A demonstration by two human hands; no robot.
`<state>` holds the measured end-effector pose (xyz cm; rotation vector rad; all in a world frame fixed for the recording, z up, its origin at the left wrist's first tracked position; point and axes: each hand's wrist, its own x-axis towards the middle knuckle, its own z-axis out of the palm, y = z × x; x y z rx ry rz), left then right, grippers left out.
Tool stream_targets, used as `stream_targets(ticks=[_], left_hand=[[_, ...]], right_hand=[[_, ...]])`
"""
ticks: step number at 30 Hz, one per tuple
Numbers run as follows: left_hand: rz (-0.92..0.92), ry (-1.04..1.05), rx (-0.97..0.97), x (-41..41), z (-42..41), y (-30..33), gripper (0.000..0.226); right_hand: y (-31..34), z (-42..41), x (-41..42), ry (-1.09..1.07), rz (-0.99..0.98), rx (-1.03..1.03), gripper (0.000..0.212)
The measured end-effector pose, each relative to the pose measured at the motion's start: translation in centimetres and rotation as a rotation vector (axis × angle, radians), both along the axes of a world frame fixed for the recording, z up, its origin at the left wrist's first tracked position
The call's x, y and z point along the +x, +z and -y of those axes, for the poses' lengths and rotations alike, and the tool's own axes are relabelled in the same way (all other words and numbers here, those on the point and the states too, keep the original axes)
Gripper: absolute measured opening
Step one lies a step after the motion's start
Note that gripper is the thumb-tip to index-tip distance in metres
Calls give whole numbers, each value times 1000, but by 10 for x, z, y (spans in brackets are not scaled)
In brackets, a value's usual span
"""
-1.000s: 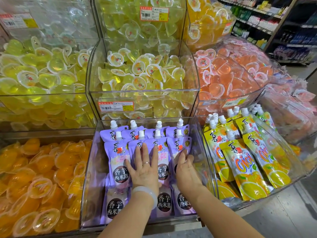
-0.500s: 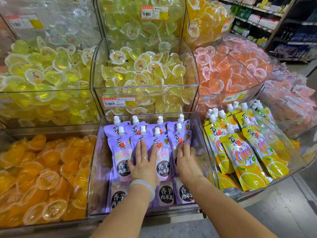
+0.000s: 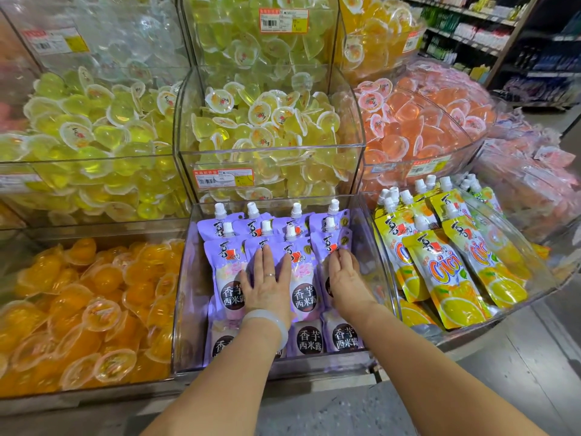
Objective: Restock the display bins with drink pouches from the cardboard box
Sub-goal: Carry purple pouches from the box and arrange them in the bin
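Purple drink pouches (image 3: 224,269) with white caps lie in rows inside a clear bin (image 3: 182,309) at the lower middle. My left hand (image 3: 267,284) rests flat on the middle pouches, fingers spread, a ring and a pale bracelet on it. My right hand (image 3: 345,278) lies palm-down on the right-hand pouches, fingertips touching a pouch near its top. Neither hand grips anything. No cardboard box is in view.
A bin of yellow orange-print pouches (image 3: 446,272) stands to the right. Orange jelly cups (image 3: 88,309) fill the bin on the left; yellow-green cups (image 3: 261,121) and pink-orange cups (image 3: 418,118) fill the bins behind. Store shelves (image 3: 471,29) run at the far right.
Both hands have slid a little further up the purple pouches, and the right hand's fingers have flattened. The view has shifted slightly to the right.
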<state>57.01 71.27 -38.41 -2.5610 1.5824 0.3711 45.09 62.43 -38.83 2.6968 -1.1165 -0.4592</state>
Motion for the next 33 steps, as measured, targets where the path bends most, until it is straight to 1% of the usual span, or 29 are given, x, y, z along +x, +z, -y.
stream_targets(ticks=[2, 3, 5, 6, 7, 11, 13, 16, 20, 24, 26, 28, 31, 33], left_hand=[[-27, -14, -18, 3, -2, 2, 107], [-40, -27, -28, 4, -4, 3, 106], [-63, -47, -46, 7, -7, 6, 104], [-75, -49, -52, 9, -9, 7, 104], [-86, -49, -56, 11, -11, 9, 103], [-113, -58, -63, 17, -17, 19, 100], [-108, -63, -70, 19, -19, 27, 96], [-91, -67, -74, 19, -20, 48, 94], [-54, -79, -142, 13, -8, 96, 94], [5, -125, -263, -15, 9, 151, 94], [36, -169, -309, -43, 18, 172, 93], [53, -233, -351, -82, 28, 186, 93], [36, -342, -394, -154, 42, 194, 91], [43, -433, -400, -209, 51, 193, 91]], right_hand=[[6, -2, -2, -148, 289, 209, 70], [8, -2, -3, -184, 383, 300, 80], [12, -4, -3, -202, 436, 394, 104], [14, -5, -4, -221, 456, 426, 111], [17, -7, -3, -243, 467, 448, 114], [30, -12, -3, -258, 517, 451, 104], [42, -16, -4, -236, 525, 465, 97], [62, -21, -5, -240, 543, 484, 92], [100, -18, -10, -171, 574, 419, 82], [150, -11, -39, -62, 713, 280, 76], [170, -9, -70, -54, 744, 219, 74], [184, -5, -110, -79, 732, 151, 75], [195, 1, -186, -158, 728, 60, 84], [196, 3, -245, -240, 679, 34, 82]])
